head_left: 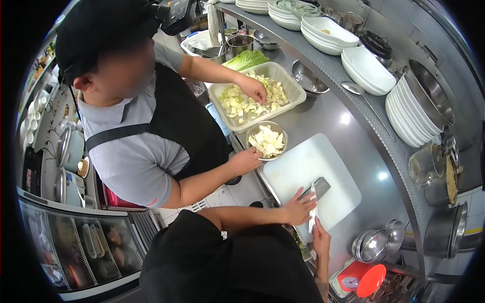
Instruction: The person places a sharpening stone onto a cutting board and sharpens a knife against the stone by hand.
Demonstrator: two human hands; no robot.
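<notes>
On the white cutting board (pixel 341 171), my left hand (pixel 299 208) has its fingers spread over a narrow, pale, shiny object that looks like a knife blade (pixel 313 204). Just below it, my right hand (pixel 321 238) is closed round that object's lower end, its handle hidden. A grey, flat, rectangular piece (pixel 322 190) shows beside my left fingertips; whether it belongs to the knife I cannot tell. Up and left of the board stands a metal bowl (pixel 282 147) of pale cut pieces (pixel 268 140). Behind it is a white basket (pixel 298 97) of chopped cabbage (pixel 242 103).
A co-worker (pixel 182 101) in a black cap and apron stands at left, one hand over the basket, the other at the bowl's edge. Stacked white dishes (pixel 366 70) line the shelf (pixel 333 65). Metal bowls (pixel 374 245) and a red scale (pixel 353 278) stand at lower right.
</notes>
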